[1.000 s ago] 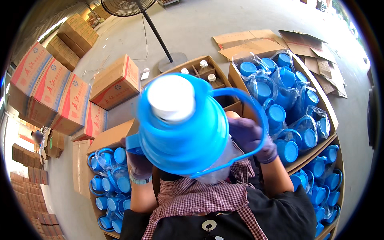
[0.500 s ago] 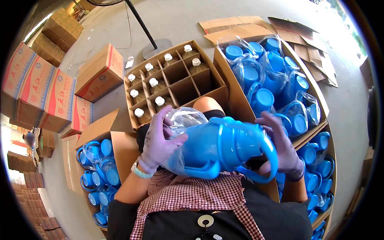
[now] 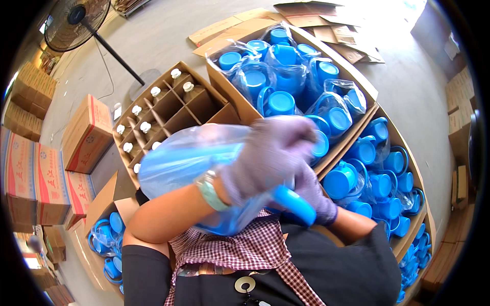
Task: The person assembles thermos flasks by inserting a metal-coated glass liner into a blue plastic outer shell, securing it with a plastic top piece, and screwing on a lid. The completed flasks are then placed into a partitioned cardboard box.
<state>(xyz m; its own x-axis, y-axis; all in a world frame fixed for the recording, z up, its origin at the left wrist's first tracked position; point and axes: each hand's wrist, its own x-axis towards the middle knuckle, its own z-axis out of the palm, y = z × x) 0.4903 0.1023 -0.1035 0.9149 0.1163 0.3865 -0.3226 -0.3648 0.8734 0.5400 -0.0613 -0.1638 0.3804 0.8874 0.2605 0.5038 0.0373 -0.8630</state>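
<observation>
Across my lap lies a blue plastic thermos jug (image 3: 189, 158) on its side, inside a clear plastic bag (image 3: 224, 133). Its blue handle (image 3: 296, 204) sticks out at the right end. My left hand (image 3: 275, 153), in a purple glove, reaches across over that end. Its fingers are curled and blurred, and what they grip is hidden. My right hand (image 3: 312, 196), also gloved, is closed round the jug's right end, partly behind my left hand.
A divided carton (image 3: 179, 66) ahead holds several white-capped bottles (image 3: 145, 126). Cartons of bagged blue jugs stand ahead right (image 3: 371, 92), right (image 3: 388, 204) and lower left (image 3: 104, 239). Printed cartons (image 3: 89, 135) are stacked left. Beyond are a standing fan (image 3: 76, 15) and flattened cardboard (image 3: 229, 28).
My left hand has crossed from the jug's left end to its right end. The bag now covers more of the jug. My right hand has closed in on it. The whole view has shifted.
</observation>
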